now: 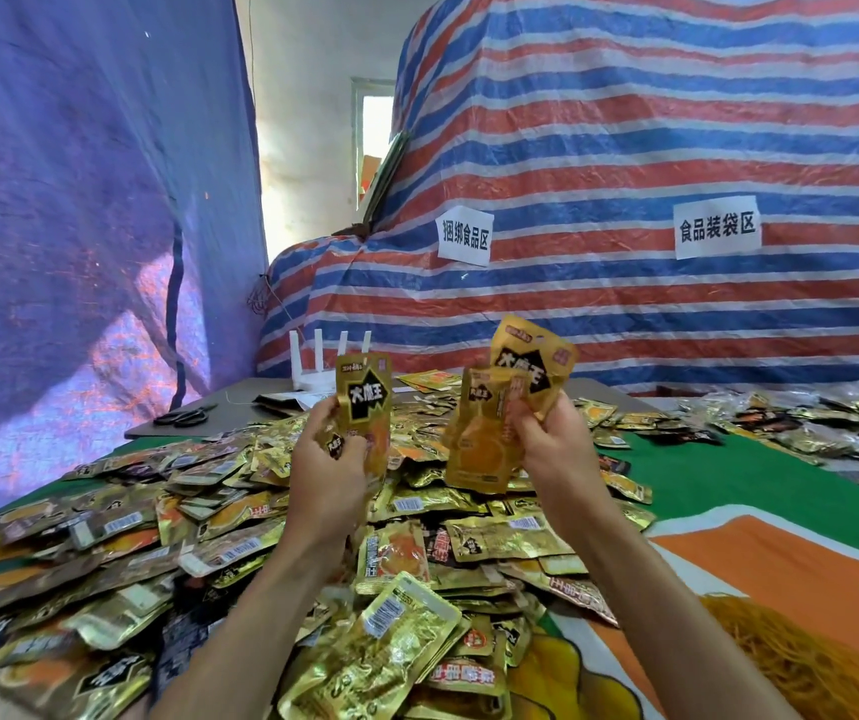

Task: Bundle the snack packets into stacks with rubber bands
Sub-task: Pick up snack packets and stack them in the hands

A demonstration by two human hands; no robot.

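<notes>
1. Above the desk, both hands are raised and apart, each clamped on gold snack packets.
2. On one side, the left hand grips an upright packet by its lower half, printed face toward the camera.
3. Opposite, the right hand pinches two: a front packet hanging down and a rear packet tilted up behind it.
4. Below the forearms and off to the left, a loose heap of packets covers the desk.
5. Beside the right forearm, at the lower right, rubber bands lie in an orange tangle.
6. At the desk's far end sit scissors and a white router, with a striped tarp bearing two paper signs behind.
</notes>
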